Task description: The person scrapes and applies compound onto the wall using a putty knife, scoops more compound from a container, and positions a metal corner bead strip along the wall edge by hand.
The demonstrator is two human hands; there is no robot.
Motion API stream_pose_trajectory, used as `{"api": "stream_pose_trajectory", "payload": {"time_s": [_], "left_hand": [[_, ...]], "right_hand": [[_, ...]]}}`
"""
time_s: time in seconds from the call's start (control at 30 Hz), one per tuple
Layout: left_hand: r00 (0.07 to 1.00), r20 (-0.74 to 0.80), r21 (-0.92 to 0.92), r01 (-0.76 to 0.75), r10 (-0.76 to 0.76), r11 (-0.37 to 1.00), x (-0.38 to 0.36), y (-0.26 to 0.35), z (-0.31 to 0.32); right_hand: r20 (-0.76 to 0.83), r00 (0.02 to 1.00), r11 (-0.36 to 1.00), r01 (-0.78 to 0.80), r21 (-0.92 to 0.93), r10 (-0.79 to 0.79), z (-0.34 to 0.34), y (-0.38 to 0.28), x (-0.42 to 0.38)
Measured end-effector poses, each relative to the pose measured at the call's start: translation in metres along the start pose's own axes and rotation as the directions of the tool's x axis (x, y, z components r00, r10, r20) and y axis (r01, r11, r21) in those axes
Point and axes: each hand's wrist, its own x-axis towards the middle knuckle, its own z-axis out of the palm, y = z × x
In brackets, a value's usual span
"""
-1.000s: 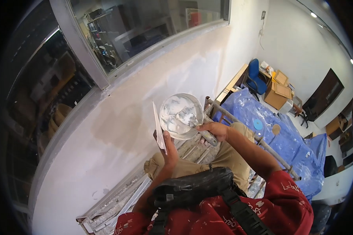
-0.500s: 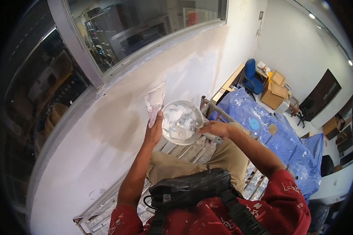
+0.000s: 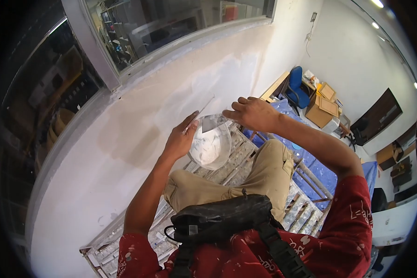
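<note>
My left hand (image 3: 181, 135) is closed on a flat putty spreader (image 3: 205, 106), turned nearly edge-on beside the wall. In my right hand (image 3: 255, 114) is a putty knife (image 3: 211, 123), its grey blade over the far rim of a bucket and pointing toward the left hand. The fingers cover most of the knife's handle. Below both hands is the round whitish bucket (image 3: 227, 149), with white putty (image 3: 205, 147) inside. My left hand overlaps the bucket's left edge in this view.
Paint-spattered scaffold planks (image 3: 234, 160) lie under my crossed legs. The wall (image 3: 171, 104) on the left has damp-looking patches below a window (image 3: 180, 28). A blue tarp (image 3: 317, 178), a blue chair (image 3: 295, 88) and cardboard boxes (image 3: 320, 111) are to the right.
My right hand has risen from the bucket with the putty knife, bringing its blade into view. The spreader in my left hand has turned from face-on to nearly edge-on.
</note>
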Motion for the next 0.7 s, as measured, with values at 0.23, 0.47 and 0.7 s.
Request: {"api": "stream_pose_trajectory", "payload": {"time_s": [0.23,0.47,0.7], "left_hand": [[0.975,-0.193,-0.005,-0.117,0.114,0.993,-0.001,-0.009,-0.014],[0.927,-0.375,-0.060,-0.050,0.024,0.997,-0.005,-0.028,-0.002],[0.917,-0.399,-0.089,-0.045,0.006,0.995,-0.006,-0.019,0.000]], "right_hand": [[0.210,0.953,0.942,-0.264,0.208,0.221,0.035,-0.006,-0.007],[0.183,0.896,0.747,-0.439,0.500,0.404,0.070,-0.052,-0.027],[0.290,0.880,0.757,-0.472,0.453,0.376,0.052,-0.074,-0.025]]}}
